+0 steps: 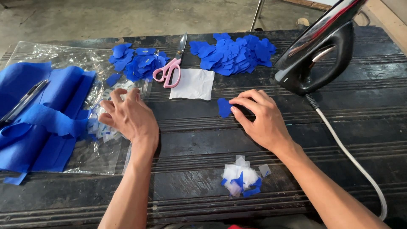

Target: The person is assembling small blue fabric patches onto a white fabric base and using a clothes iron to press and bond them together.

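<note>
The right hand (262,121) lies flat on the dark wooden surface (203,140), fingertips pressing a small blue felt piece (224,107) at its far-left edge; nothing is pinched. The left hand (129,116) has its fingers spread, palm down, over a clear plastic sheet (91,154), touching a scatter of small white and blue scraps (101,127) beneath it. Left of that hand, folded blue felt (42,123) lies with a dark pen (23,101) on top. Beyond the left hand sit a small heap of blue cut shapes (137,63) and pink-handled scissors (171,68); a white square (193,84) lies between the hands, farther out. Beyond the right hand spreads a bigger pile of blue pieces (235,53). To its right, an iron (322,51) stands on end, its cord (356,161) trailing past the forearm. Nearer than both hands lies a heap of trimmings (242,176).
</note>
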